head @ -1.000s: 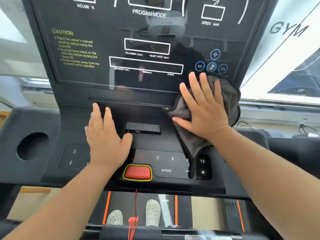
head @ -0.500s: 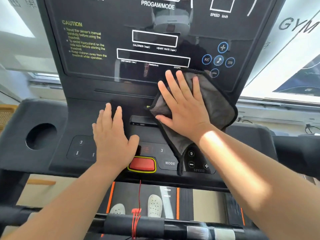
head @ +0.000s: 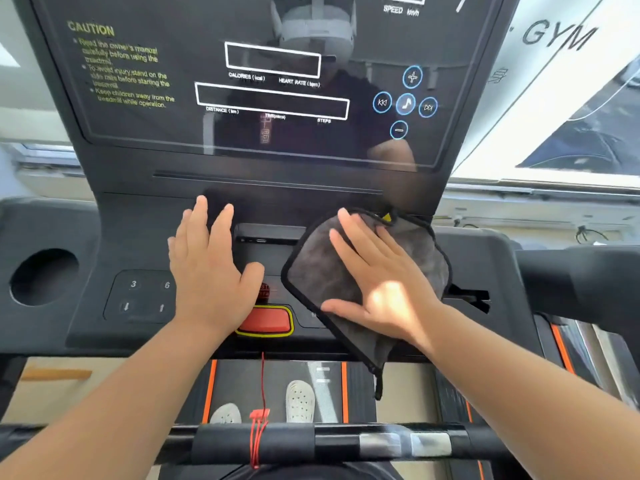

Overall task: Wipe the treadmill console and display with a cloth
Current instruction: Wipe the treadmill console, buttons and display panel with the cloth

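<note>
Right hand (head: 377,282) is flat on the grey cloth (head: 318,271), fingers straight and spread, no pinch anywhere. The grip is wide open, and it's the palm's weight that pins the cloth to the lower console (head: 485,258), just right of the red stop button (head: 265,320). A flat palm makes sense here: more cloth against the panel on every pass. One corner dangles over the console's front edge. Left hand (head: 211,271) lies bare beside it, fingers straight, holding nothing. It looks to me like a brace so the person can lean in. Mind you, it sits right by that red button, so a slip could press it. The glossy display (head: 173,133) above is uncovered, and I can't tell whether it's been wiped.
</note>
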A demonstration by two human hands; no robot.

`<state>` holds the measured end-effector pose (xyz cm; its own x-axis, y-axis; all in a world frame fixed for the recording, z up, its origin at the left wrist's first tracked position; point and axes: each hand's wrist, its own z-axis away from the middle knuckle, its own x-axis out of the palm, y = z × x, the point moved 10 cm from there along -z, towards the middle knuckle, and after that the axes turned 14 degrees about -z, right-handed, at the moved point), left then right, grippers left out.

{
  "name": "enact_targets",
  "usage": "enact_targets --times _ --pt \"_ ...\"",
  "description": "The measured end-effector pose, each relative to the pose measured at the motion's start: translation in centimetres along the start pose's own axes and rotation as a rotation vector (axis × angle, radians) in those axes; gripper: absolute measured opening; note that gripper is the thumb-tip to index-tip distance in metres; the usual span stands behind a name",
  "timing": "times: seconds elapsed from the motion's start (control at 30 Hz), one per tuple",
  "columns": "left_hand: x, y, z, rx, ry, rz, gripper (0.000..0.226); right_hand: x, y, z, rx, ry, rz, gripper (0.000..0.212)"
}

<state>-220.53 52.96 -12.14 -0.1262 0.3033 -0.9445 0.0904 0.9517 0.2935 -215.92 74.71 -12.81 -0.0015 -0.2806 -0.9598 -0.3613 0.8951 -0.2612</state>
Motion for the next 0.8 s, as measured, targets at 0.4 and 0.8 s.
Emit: enact_targets --times 0.4,0.8 --pt "-1.1 -3.3 1.1 0.0 0.015 0.064 0.071 4.9 -8.1 -2.1 -0.106 -0.231 -0.096 0.092" --pt "-0.8 -4.2 1.1 0.021 0.006 0.108 0.065 2.3 -1.1 3.0 0.104 -0.075 -0.1 0.077"
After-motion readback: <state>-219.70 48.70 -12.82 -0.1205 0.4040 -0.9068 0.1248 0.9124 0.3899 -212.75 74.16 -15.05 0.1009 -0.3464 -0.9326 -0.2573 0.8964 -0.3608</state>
